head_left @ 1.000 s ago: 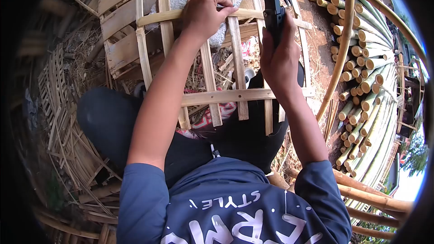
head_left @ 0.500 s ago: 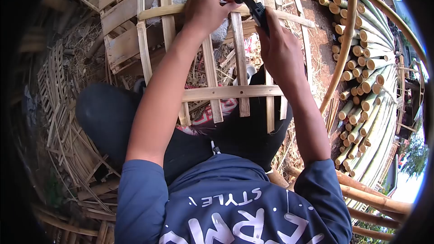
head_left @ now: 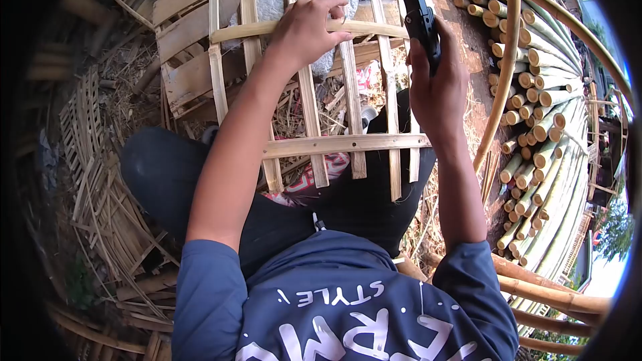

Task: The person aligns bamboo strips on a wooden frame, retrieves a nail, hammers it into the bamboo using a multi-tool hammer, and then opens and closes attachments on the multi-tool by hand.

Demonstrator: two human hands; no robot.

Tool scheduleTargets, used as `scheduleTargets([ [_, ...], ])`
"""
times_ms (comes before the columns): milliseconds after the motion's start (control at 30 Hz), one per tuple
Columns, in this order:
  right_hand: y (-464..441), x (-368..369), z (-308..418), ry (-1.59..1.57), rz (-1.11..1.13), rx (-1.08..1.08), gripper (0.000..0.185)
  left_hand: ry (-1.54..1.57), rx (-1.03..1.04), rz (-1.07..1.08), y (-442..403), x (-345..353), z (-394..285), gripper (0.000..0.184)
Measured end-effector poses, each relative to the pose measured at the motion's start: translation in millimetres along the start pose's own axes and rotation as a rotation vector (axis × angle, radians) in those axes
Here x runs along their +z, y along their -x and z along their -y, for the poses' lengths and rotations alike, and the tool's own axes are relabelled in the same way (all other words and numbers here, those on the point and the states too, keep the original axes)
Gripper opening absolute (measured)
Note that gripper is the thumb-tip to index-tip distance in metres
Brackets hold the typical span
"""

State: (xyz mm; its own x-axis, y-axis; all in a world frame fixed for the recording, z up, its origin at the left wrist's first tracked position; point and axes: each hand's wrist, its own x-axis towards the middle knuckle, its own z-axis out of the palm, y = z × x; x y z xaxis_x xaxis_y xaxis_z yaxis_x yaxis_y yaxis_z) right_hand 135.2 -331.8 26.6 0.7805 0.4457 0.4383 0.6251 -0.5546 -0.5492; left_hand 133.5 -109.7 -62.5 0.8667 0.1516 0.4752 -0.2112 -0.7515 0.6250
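Black hammer (head_left: 421, 19) is gripped by the right hand (head_left: 439, 87), rightward of the left hand (head_left: 306, 30), rested loosely parted across the crosswise strip (head_left: 364, 27).

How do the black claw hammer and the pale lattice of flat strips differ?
The black claw hammer is dark and compact; the pale lattice is light and far larger. The right hand grips the hammer; the left hand rests on the lattice. Both have hands on them.

Reddish dirt ground (head_left: 476, 63), scattered straw (head_left: 428, 224), stacked bamboo poles (head_left: 552, 117), heaped slats (head_left: 110, 207)
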Motion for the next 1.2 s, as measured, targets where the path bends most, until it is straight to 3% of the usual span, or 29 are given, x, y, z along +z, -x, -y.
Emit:
scheduleTargets([
  [33, 1, -1, -1, -0.015, 0.008, 0.006, 0.042, -0.011, 0.069, -0.025, 1, -1, 2, 0.042],
  [133, 4, -2, -4, -0.006, 0.02, -0.018, 0.042, 0.009, -0.004, -0.053, -3, -16, 0, 0.043],
  [233, 6, -2, -9, 0.025, 0.06, -0.064, 0.041, -0.384, 0.065, -0.244, -19, -16, 26, 0.036],
  [367, 2, 5, -17, 0.115, 0.186, -0.094, 0.041, -0.774, -0.239, -0.132, -27, -2, 44, 0.057],
  [400, 0, 7, -18, 0.15, 0.17, -0.134, 0.041, -0.719, -0.331, 0.005, -29, -2, 49, 0.063],
  [533, -4, 15, -22, 0.182, 0.223, -0.167, 0.043, -0.723, -0.449, 0.114, -31, 3, 48, 0.061],
  [600, -9, 16, -21, 0.228, 0.275, -0.168, 0.045, -0.7, -0.455, 0.122, -32, 2, 50, 0.061],
  [733, -9, 19, -16, 0.135, 0.155, -0.226, 0.049, -0.736, -0.438, 0.102, -29, 3, 52, 0.059],
  [867, -14, 22, -24, 0.235, 0.322, -0.201, 0.048, -0.734, -0.401, 0.062, -28, 3, 57, 0.058],
  [967, -10, 26, -17, 0.082, 0.048, -0.264, 0.047, -0.647, -0.41, 0.064, -28, -10, 33, 0.059],
  [1100, -15, 27, -20, 0.212, 0.27, -0.257, 0.047, -0.62, -0.427, 0.076, -28, -15, 24, 0.06],
  [1167, -7, 29, -17, 0.074, 0.051, -0.335, 0.048, -0.627, -0.419, 0.066, -32, -16, 26, 0.06],
  [1200, -4, 27, -12, 0.133, 0.126, -0.26, 0.047, -0.627, -0.42, 0.08, -28, -15, 26, 0.06],
])
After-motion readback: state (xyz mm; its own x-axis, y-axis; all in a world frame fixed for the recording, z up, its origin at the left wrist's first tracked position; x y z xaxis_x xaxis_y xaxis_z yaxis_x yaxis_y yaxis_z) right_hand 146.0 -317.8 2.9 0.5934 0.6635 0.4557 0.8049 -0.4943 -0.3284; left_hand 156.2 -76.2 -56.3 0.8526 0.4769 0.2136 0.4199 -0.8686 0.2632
